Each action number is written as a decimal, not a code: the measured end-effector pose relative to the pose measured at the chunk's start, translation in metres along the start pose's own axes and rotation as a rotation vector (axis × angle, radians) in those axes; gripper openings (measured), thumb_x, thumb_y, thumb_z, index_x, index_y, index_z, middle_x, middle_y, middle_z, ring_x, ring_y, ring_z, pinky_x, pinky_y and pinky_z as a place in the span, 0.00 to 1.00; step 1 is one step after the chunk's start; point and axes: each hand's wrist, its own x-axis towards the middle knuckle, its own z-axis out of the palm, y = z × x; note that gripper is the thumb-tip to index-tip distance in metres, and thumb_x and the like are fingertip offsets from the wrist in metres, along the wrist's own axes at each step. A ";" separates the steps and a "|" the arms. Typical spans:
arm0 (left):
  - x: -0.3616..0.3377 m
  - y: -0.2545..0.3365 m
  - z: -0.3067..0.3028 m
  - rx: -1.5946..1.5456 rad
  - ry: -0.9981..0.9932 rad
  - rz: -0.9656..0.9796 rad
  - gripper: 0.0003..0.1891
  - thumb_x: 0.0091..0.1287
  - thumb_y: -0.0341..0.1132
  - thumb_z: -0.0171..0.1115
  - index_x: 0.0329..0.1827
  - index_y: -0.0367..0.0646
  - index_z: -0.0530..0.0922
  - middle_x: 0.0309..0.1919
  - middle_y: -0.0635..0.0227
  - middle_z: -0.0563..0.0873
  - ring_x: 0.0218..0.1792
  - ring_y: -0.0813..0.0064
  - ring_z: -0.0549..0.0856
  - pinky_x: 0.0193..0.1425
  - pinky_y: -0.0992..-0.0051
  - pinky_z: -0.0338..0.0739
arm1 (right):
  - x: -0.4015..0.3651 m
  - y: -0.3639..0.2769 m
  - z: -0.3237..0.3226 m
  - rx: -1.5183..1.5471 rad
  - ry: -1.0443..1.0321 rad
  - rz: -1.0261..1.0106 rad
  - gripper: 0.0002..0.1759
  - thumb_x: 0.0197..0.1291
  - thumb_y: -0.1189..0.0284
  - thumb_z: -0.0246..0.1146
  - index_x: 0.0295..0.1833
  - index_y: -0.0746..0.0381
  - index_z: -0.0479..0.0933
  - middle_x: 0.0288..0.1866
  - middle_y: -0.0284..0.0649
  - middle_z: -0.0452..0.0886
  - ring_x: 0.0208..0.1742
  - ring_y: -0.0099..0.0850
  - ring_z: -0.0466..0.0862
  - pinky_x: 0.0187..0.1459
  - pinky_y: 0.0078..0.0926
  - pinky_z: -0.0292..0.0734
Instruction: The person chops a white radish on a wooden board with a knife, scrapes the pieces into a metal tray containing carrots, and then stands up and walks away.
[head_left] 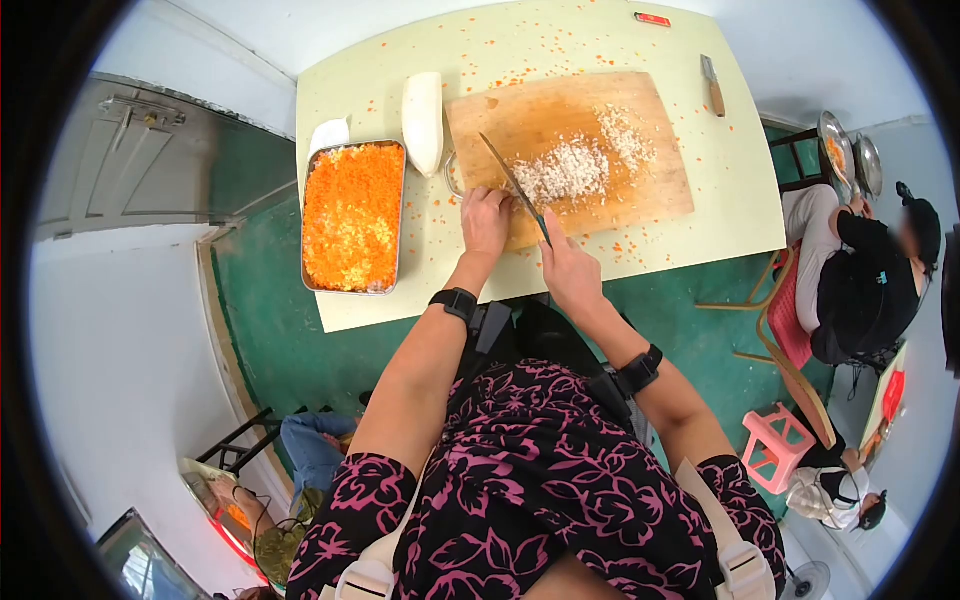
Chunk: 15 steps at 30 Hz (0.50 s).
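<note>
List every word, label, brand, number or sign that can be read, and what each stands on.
No text can be read.
Small red item on the table: pale marking, too small to read.
Black top at right: small blue mark, too small to tell whether it is lettering.
Knife and cutting board: no lettering shows.

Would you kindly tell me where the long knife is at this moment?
In the head view, the knife is in the right hand, its blade over the left part of the board, beside the left hand and the white pile.
</note>
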 end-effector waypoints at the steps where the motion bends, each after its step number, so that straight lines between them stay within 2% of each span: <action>1: 0.001 0.000 0.002 -0.004 0.001 0.005 0.02 0.49 0.28 0.65 0.26 0.41 0.81 0.25 0.62 0.78 0.34 0.60 0.75 0.41 0.66 0.72 | 0.001 0.002 0.001 -0.011 -0.010 0.011 0.29 0.62 0.66 0.52 0.69 0.53 0.55 0.31 0.51 0.78 0.28 0.50 0.79 0.32 0.45 0.73; 2: 0.002 -0.001 0.004 -0.006 0.003 0.009 0.02 0.49 0.28 0.64 0.26 0.41 0.81 0.25 0.62 0.78 0.33 0.60 0.75 0.41 0.66 0.72 | 0.002 0.004 0.003 -0.022 -0.020 0.019 0.29 0.62 0.66 0.52 0.69 0.53 0.55 0.31 0.51 0.78 0.29 0.50 0.79 0.32 0.45 0.73; 5: 0.000 -0.001 0.003 -0.005 0.001 -0.002 0.02 0.50 0.29 0.64 0.26 0.41 0.81 0.25 0.62 0.78 0.34 0.60 0.75 0.41 0.66 0.72 | 0.000 0.009 0.008 0.047 0.133 -0.043 0.28 0.62 0.64 0.52 0.68 0.53 0.57 0.25 0.50 0.76 0.23 0.51 0.78 0.28 0.47 0.74; 8: -0.001 0.002 0.004 -0.004 -0.012 -0.017 0.03 0.50 0.29 0.64 0.27 0.41 0.82 0.25 0.62 0.77 0.34 0.60 0.75 0.41 0.66 0.71 | 0.001 0.006 0.001 0.016 -0.006 0.020 0.29 0.63 0.65 0.52 0.69 0.53 0.56 0.33 0.53 0.78 0.29 0.51 0.79 0.32 0.45 0.73; 11: 0.001 0.002 0.006 0.020 -0.020 -0.006 0.04 0.50 0.29 0.64 0.29 0.41 0.82 0.26 0.62 0.77 0.35 0.59 0.75 0.42 0.66 0.71 | 0.003 0.002 -0.003 -0.018 -0.045 0.060 0.28 0.63 0.65 0.52 0.68 0.53 0.57 0.33 0.53 0.78 0.29 0.51 0.79 0.33 0.45 0.73; 15: -0.001 0.006 0.003 0.018 -0.042 -0.024 0.06 0.51 0.29 0.63 0.32 0.39 0.81 0.27 0.61 0.77 0.36 0.58 0.75 0.42 0.65 0.71 | 0.000 0.000 -0.007 0.059 0.046 0.017 0.28 0.63 0.65 0.52 0.68 0.54 0.58 0.34 0.53 0.78 0.30 0.51 0.79 0.33 0.44 0.74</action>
